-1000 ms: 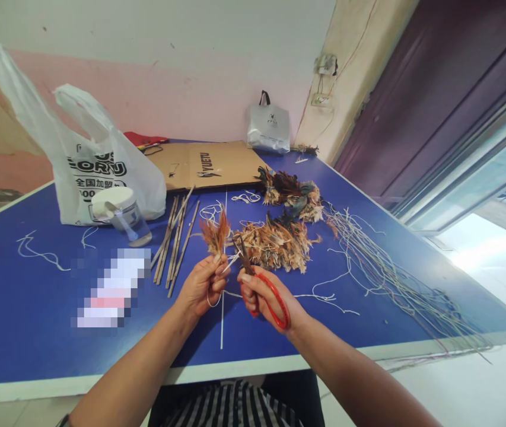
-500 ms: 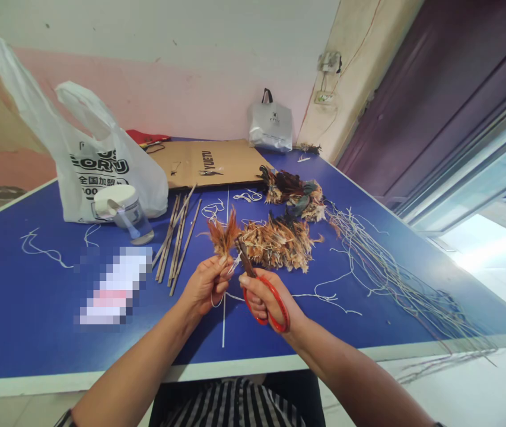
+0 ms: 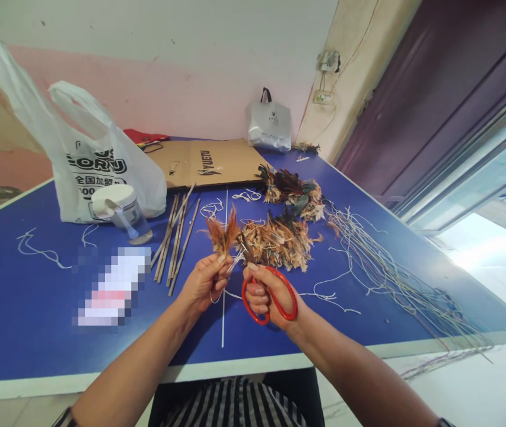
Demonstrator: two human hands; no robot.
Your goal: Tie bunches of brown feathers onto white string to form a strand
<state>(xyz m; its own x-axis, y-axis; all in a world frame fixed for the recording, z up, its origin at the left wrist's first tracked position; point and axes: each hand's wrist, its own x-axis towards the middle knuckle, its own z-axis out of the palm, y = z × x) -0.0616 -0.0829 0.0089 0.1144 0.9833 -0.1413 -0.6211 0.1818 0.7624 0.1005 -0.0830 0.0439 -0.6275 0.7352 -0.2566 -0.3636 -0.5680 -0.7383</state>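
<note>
Above the blue table (image 3: 114,350), my left hand (image 3: 206,281) pinches a small bunch of reddish-brown feathers (image 3: 223,234) at its base, with white string looping from the fingers. My right hand (image 3: 270,293) is wrapped round red-handled scissors (image 3: 292,302). Their blades are parted and point up and left, just right of the held feathers and close to the string. Behind the scissors lies a row of tan feather bunches (image 3: 283,240), with darker feather bunches (image 3: 290,187) farther back.
Thin sticks (image 3: 175,237) lie left of my hands, near a lidded plastic jar (image 3: 121,210) and a white plastic bag (image 3: 105,172). Cardboard (image 3: 235,160) and a silver bag (image 3: 269,126) stand behind. Long strings (image 3: 386,267) spread on the right. A blurred rectangle (image 3: 114,287) lies left.
The scissors have opened wider in my right hand, their handles spreading apart. My left hand keeps hold of the feathers, almost unmoved. The view has shifted slightly.
</note>
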